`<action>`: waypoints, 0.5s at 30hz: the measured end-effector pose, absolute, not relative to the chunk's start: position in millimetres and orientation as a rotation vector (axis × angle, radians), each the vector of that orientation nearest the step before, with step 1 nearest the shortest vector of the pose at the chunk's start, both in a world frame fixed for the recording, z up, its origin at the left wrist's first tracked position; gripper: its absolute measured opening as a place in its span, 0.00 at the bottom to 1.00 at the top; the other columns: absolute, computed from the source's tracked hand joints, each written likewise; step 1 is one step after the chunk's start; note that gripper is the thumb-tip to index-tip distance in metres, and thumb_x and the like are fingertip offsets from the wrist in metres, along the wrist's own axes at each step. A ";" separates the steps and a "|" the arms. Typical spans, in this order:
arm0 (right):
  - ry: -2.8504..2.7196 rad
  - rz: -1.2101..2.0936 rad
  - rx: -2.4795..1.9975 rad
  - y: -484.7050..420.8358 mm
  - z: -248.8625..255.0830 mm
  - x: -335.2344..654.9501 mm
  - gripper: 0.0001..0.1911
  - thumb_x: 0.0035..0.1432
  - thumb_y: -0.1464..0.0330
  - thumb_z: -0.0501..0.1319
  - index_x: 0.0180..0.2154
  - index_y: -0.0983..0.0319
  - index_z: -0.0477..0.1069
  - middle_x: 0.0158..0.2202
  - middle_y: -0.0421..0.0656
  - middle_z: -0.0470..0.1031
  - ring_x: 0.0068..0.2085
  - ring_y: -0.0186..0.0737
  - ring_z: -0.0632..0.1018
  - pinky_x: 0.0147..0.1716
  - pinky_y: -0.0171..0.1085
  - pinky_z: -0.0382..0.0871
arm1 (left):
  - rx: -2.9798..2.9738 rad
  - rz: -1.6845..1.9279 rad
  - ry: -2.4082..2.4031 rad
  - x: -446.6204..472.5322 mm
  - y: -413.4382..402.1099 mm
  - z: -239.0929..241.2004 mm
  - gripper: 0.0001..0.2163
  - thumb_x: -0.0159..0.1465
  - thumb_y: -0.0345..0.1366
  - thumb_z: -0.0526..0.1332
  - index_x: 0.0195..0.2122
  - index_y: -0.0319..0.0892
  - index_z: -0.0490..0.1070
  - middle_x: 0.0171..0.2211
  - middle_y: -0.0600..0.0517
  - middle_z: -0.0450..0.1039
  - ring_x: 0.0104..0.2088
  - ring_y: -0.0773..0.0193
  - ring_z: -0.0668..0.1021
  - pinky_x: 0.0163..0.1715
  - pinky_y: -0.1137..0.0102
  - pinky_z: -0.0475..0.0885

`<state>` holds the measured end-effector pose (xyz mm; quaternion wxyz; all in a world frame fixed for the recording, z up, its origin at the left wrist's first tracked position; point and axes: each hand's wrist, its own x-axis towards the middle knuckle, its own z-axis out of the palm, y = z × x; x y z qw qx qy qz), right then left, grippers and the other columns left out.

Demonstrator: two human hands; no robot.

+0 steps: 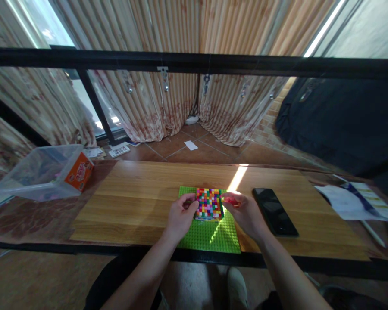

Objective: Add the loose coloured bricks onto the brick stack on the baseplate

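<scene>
A square block of small multicoloured toy building bricks (209, 203) sits on a green studded baseplate (210, 241), towards its far side. My left hand (180, 215) is closed at the block's left side, thumb and fingers against the edge. At the opposite side, my right hand (245, 213) has its fingertips closed at the right edge of the block. A bright red patch shows among the right fingers; whether it is a brick or sunlit skin I cannot tell. The undersides of the fingers are hidden.
A black phone (274, 212) lies right of my right hand on the wooden board (126, 202). A clear plastic bin (42, 172) with an orange label stands far left. Papers (355, 202) lie far right. A black metal bar (187, 61) crosses beyond the table, before curtains (155, 26).
</scene>
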<state>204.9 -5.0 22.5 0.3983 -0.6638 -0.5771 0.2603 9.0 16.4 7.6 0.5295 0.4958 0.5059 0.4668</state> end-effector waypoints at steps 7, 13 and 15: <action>-1.592 0.602 -1.774 -8.0 24.2 210.1 0.13 0.53 0.63 0.58 0.36 0.59 0.79 0.27 0.42 0.80 0.29 0.41 0.78 0.31 0.38 0.70 | 1.205 1.129 1.187 7.0 17.3 0.8 0.12 0.55 0.36 0.64 0.40 0.39 0.75 0.34 0.50 0.77 0.32 0.65 0.78 0.35 0.70 0.74; -1.411 0.590 -1.665 -3.8 13.2 208.8 0.11 0.53 0.61 0.61 0.36 0.59 0.77 0.33 0.44 0.81 0.35 0.44 0.80 0.36 0.41 0.72 | 1.183 1.123 1.196 6.7 16.8 1.1 0.13 0.55 0.36 0.64 0.41 0.39 0.75 0.35 0.49 0.77 0.32 0.65 0.78 0.35 0.70 0.73; -1.395 0.585 -1.628 -2.3 11.7 205.1 0.11 0.53 0.61 0.61 0.36 0.58 0.77 0.34 0.44 0.81 0.35 0.43 0.80 0.37 0.41 0.72 | 1.177 1.127 1.194 7.2 16.5 2.9 0.12 0.54 0.35 0.64 0.40 0.39 0.75 0.34 0.50 0.77 0.31 0.65 0.78 0.34 0.70 0.73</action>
